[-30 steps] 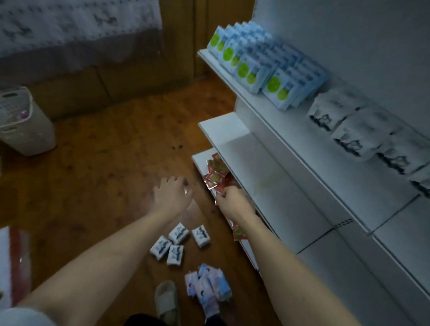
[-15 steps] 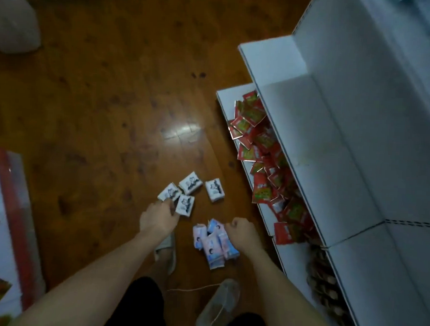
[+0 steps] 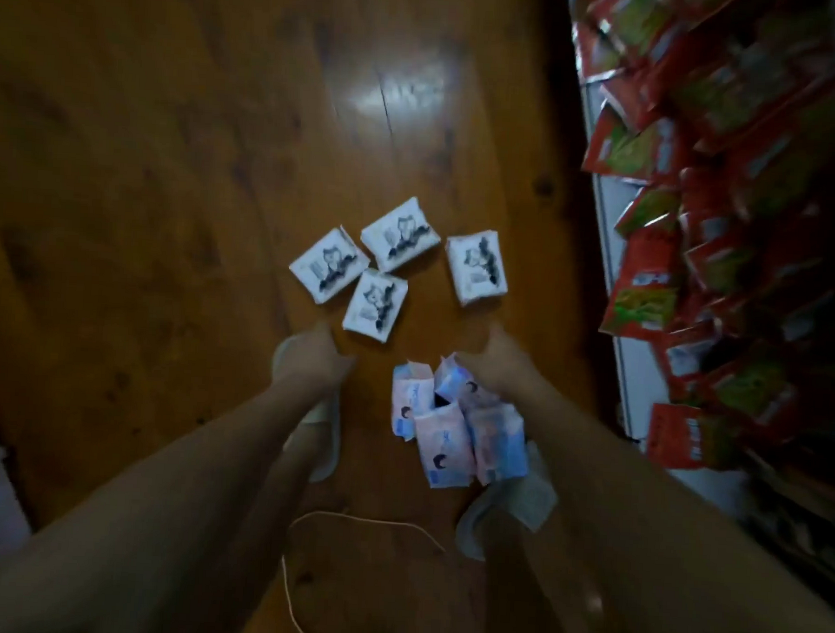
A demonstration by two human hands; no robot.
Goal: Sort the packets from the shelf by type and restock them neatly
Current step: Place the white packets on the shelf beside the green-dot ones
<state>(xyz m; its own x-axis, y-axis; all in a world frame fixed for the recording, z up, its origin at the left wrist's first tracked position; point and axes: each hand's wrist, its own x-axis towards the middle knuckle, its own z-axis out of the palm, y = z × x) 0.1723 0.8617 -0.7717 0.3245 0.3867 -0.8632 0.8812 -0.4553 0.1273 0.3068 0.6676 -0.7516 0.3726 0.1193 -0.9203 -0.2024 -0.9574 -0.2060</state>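
Four white square packets with black print [image 3: 393, 271] on wooden floor [image 3: 170, 206], just ahead of my hands. My left hand [image 3: 314, 359] nearest, fingers curled, grasp unclear. My right hand [image 3: 493, 364] rests on pink-blue packets [image 3: 453, 424]; grip hidden. Nearest packet's long axis points away.

The floor [image 3: 181, 168] looks like varnished wood, grain and dark knots showing, glossy enough to carry a pale glare patch toward 12 o'clock; the four white packets [image 3: 400, 238] at centre look like soft film wrap with a dull sheen; the pink-and-blue packets [image 3: 445, 446] toward 6 o'clock look like crinkled plastic film; the red packets [image 3: 649, 285] at 3 o'clock seem shiny foil-like plastic; the shelf edge [image 3: 609, 215] beneath them looks smooth, painted and matt.
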